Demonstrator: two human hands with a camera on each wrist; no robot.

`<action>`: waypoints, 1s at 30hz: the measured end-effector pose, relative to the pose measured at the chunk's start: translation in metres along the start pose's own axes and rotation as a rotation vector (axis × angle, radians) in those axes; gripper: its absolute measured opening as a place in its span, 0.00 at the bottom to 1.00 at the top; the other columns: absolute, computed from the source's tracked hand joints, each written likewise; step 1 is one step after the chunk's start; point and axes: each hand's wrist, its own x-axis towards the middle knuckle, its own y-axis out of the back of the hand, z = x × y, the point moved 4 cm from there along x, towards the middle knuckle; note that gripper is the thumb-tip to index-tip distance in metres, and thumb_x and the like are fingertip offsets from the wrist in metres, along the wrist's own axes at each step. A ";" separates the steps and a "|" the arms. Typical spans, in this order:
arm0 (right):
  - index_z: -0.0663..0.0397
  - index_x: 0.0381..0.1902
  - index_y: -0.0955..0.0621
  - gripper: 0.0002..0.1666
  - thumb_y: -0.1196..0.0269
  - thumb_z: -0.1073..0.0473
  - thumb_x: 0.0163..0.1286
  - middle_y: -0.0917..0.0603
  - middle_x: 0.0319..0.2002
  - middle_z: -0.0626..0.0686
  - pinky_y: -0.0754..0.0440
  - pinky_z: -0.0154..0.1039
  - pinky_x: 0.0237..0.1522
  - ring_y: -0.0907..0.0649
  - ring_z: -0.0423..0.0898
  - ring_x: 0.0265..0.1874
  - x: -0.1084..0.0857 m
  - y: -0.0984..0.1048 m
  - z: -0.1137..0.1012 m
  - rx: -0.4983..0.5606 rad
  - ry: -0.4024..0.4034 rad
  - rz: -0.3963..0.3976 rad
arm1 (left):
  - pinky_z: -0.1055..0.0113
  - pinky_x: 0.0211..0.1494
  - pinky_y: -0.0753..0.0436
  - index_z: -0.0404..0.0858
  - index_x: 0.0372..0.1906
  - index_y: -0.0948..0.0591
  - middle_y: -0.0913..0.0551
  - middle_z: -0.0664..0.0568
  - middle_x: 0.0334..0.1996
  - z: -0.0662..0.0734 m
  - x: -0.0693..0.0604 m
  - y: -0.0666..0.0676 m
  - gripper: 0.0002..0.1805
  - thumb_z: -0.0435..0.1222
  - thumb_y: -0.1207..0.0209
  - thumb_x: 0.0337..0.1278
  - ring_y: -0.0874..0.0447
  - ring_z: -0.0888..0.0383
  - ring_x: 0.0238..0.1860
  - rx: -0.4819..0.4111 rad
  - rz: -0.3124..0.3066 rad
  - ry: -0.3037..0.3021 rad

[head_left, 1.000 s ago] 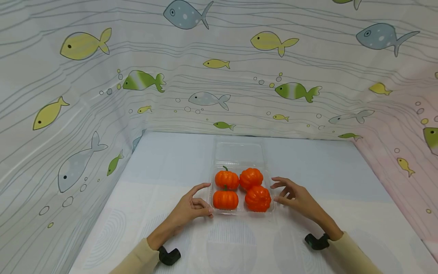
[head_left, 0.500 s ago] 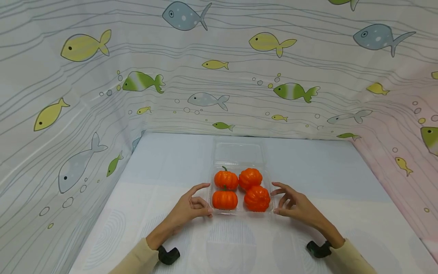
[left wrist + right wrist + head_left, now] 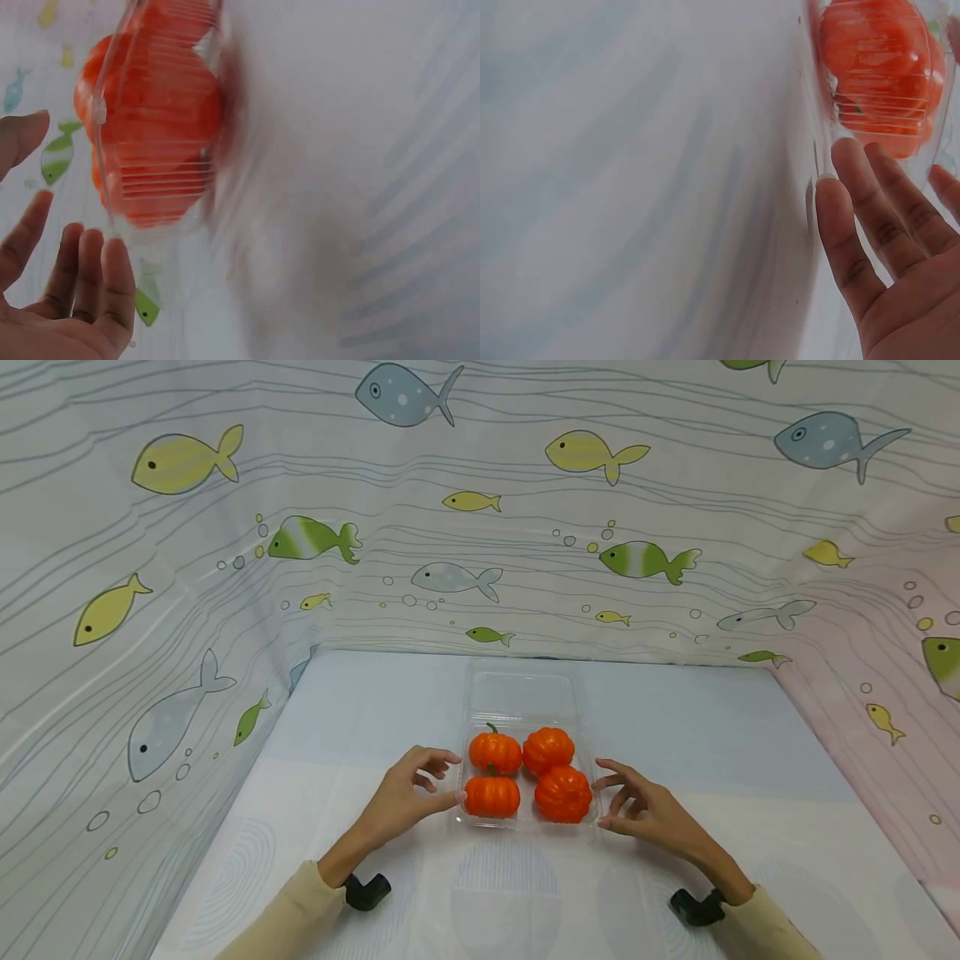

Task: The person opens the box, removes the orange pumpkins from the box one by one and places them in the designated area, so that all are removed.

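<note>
A clear plastic box (image 3: 523, 826) holds orange pumpkins (image 3: 492, 797), its lid (image 3: 522, 695) laid back behind it. My left hand (image 3: 405, 795) is at the box's left side, fingers bent loosely and thumb near the rim. In the left wrist view a gap shows between that hand (image 3: 71, 300) and the box (image 3: 161, 180). At the right side is my right hand (image 3: 648, 806), its fingers relaxed close to the wall. The right wrist view shows this hand (image 3: 907, 247) beside the box (image 3: 885, 112); whether it touches, I cannot tell.
A pale patterned cloth (image 3: 375, 710) covers the table under the box. Behind and at both sides hangs a curtain (image 3: 480, 535) printed with fish. A black device (image 3: 367, 892) is strapped at the left wrist and another (image 3: 697, 907) at the right.
My left hand has lifted slightly and shifted a little left and away, its thumb now higher by the box. The right hand has come slightly nearer the box's front corner since the first frame.
</note>
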 end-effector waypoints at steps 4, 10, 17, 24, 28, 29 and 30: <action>0.51 0.77 0.33 0.50 0.23 0.51 0.62 0.16 0.54 0.52 0.15 0.36 0.33 0.16 0.43 0.33 0.000 -0.001 0.000 0.000 0.024 0.006 | 0.59 0.50 0.16 0.44 0.58 0.17 0.19 0.47 0.49 0.010 0.008 0.001 0.26 0.46 0.24 0.55 0.20 0.48 0.49 0.041 0.007 -0.093; 0.51 0.77 0.34 0.49 0.23 0.52 0.63 0.16 0.55 0.52 0.15 0.37 0.33 0.16 0.43 0.34 0.000 -0.001 -0.004 0.017 0.037 0.000 | 0.60 0.43 0.17 0.39 0.56 0.16 0.16 0.45 0.46 0.018 0.018 -0.006 0.26 0.43 0.23 0.54 0.20 0.49 0.45 0.083 -0.050 -0.137; 0.46 0.77 0.33 0.50 0.23 0.51 0.62 0.16 0.55 0.51 0.15 0.37 0.34 0.16 0.43 0.34 0.000 -0.001 -0.002 0.016 0.011 0.002 | 0.65 0.36 0.21 0.41 0.56 0.15 0.15 0.49 0.45 0.017 0.026 -0.018 0.27 0.46 0.22 0.52 0.22 0.56 0.40 0.179 -0.123 -0.164; 0.47 0.77 0.34 0.50 0.23 0.51 0.62 0.16 0.55 0.52 0.15 0.37 0.34 0.16 0.43 0.34 0.000 -0.001 -0.003 0.008 0.011 0.003 | 0.65 0.43 0.23 0.39 0.55 0.15 0.17 0.56 0.45 0.024 0.029 -0.027 0.32 0.50 0.20 0.46 0.23 0.58 0.42 0.291 -0.160 -0.119; 0.48 0.77 0.33 0.50 0.23 0.50 0.62 0.16 0.54 0.51 0.15 0.37 0.34 0.16 0.43 0.34 0.000 -0.001 -0.002 -0.003 0.008 0.008 | 0.63 0.45 0.23 0.38 0.54 0.14 0.19 0.55 0.46 0.026 0.030 -0.030 0.34 0.55 0.21 0.45 0.26 0.57 0.45 0.347 -0.183 -0.085; 0.48 0.77 0.33 0.50 0.23 0.50 0.62 0.16 0.54 0.51 0.15 0.37 0.34 0.16 0.42 0.33 0.000 -0.001 -0.002 -0.006 0.007 0.010 | 0.63 0.45 0.23 0.37 0.54 0.14 0.18 0.54 0.47 0.026 0.030 -0.031 0.35 0.56 0.22 0.46 0.27 0.56 0.46 0.367 -0.191 -0.084; 0.48 0.77 0.33 0.50 0.23 0.50 0.62 0.16 0.54 0.51 0.15 0.37 0.34 0.16 0.42 0.33 0.000 -0.001 -0.002 -0.008 0.006 0.012 | 0.63 0.46 0.23 0.37 0.54 0.13 0.18 0.53 0.48 0.027 0.031 -0.032 0.35 0.57 0.23 0.47 0.28 0.56 0.47 0.386 -0.200 -0.086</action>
